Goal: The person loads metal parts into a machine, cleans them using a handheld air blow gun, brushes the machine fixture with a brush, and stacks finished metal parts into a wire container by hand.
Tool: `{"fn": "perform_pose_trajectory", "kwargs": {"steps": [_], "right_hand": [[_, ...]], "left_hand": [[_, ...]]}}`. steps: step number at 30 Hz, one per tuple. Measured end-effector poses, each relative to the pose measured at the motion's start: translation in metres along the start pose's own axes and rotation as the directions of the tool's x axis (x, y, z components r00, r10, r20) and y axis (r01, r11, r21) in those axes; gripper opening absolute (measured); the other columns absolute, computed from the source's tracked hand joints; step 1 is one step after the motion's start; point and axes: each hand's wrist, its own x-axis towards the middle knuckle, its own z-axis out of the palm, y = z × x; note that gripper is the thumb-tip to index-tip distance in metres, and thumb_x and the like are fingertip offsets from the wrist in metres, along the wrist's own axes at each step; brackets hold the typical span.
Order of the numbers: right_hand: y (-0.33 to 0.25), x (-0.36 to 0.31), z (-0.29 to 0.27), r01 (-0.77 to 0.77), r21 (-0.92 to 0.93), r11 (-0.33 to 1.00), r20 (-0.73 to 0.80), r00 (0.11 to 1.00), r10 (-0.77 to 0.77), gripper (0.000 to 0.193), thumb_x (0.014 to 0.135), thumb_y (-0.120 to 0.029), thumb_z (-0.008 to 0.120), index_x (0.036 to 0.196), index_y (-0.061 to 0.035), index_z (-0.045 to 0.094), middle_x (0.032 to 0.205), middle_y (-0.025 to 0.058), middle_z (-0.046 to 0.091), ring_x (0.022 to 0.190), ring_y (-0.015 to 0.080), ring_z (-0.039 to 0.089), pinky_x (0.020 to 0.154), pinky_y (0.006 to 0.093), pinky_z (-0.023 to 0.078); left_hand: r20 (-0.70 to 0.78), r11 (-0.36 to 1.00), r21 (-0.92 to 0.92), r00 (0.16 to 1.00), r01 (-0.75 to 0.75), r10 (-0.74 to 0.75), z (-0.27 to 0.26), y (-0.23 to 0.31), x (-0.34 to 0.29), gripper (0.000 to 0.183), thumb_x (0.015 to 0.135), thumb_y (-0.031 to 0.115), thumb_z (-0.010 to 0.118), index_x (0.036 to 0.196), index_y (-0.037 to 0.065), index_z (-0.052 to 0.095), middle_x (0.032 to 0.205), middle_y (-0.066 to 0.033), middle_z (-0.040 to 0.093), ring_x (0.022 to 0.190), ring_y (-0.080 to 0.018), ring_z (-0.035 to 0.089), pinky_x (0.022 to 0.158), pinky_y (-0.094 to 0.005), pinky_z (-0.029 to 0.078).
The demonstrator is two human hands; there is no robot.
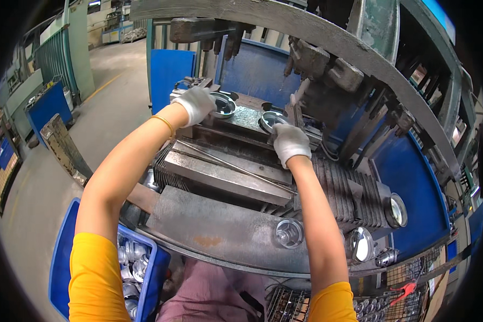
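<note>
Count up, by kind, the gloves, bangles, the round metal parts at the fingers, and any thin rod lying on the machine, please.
White gloves: 2
Gold-coloured bangle: 1
Round metal parts at the fingers: 2
Thin metal rod: 1
Total: 6

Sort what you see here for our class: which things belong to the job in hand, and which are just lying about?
Job in hand:
- left hand, right hand, both gloved
- left round metal part, right round metal part, one at each hand
- probably the blue crate of metal pieces

Apparently lying about:
- thin rod
- red tool
</note>
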Motion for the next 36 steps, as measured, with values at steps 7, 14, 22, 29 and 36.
{"fn": "perform_pose_trajectory", "kwargs": {"steps": [7,14,22,29,36], "right_hand": [[0.014,0.006,-0.007,0.163,0.146,0.976,0.103,0.979,-0.179,0.025,0.086,-0.016,0.053,0.108,-0.0131,0.065,0.105,0.0148,0.065,0.102,0.0317,0.062,0.088,0.0412,0.049],[0.002,0.005,-0.013,0.079,-0.114,0.990,0.169,0.984,-0.059,0.027,0.084,-0.004,0.050,0.107,-0.0054,0.064,0.107,0.0189,0.064,0.103,0.0341,0.061,0.091,0.0393,0.049],[0.022,0.002,0.001,0.219,0.169,0.961,-0.049,0.976,-0.214,0.020,0.085,-0.008,0.053,0.097,-0.0067,0.068,0.102,0.0195,0.064,0.097,0.0345,0.062,0.086,0.0402,0.049],[0.023,0.010,0.017,0.287,0.201,0.936,-0.138,0.955,-0.263,0.014,0.082,-0.012,0.060,0.091,-0.0040,0.066,0.091,0.0207,0.064,0.089,0.0372,0.062,0.081,0.0447,0.048],[0.012,0.004,0.014,0.102,0.058,0.993,-0.127,0.987,-0.094,0.016,0.081,-0.006,0.055,0.090,-0.0047,0.068,0.093,0.0199,0.065,0.092,0.0366,0.062,0.082,0.0438,0.050]], "left_hand": [[-0.233,0.885,-0.465,0.965,0.002,-0.124,0.015,0.002,-0.023,0.029,0.084,0.022,0.065,0.110,0.009,0.065,0.105,-0.0136,0.062,0.100,-0.0316,0.059,0.089,-0.0388,0.047],[-0.172,0.941,-0.323,0.972,0.096,-0.158,0.017,0.017,-0.006,0.017,0.080,0.020,0.067,0.092,0.008,0.070,0.090,-0.0162,0.063,0.090,-0.0342,0.061,0.082,-0.0411,0.049],[-0.406,0.943,-0.016,0.859,0.333,-0.311,0.025,0.036,-0.013,0.014,0.082,0.025,0.065,0.084,0.012,0.069,0.088,-0.0137,0.065,0.086,-0.0316,0.064,0.072,-0.0396,0.051],[-0.182,0.918,-0.338,0.943,0.207,-0.280,0.030,0.019,-0.016,0.021,0.085,0.033,0.061,0.094,0.016,0.069,0.082,-0.0156,0.066,0.082,-0.0342,0.065,0.074,-0.0423,0.051],[-0.175,0.909,-0.315,0.925,0.273,-0.338,0.034,0.025,-0.003,0.022,0.086,0.029,0.060,0.093,0.010,0.068,0.086,-0.0164,0.066,0.083,-0.0363,0.064,0.075,-0.0435,0.050]]}}
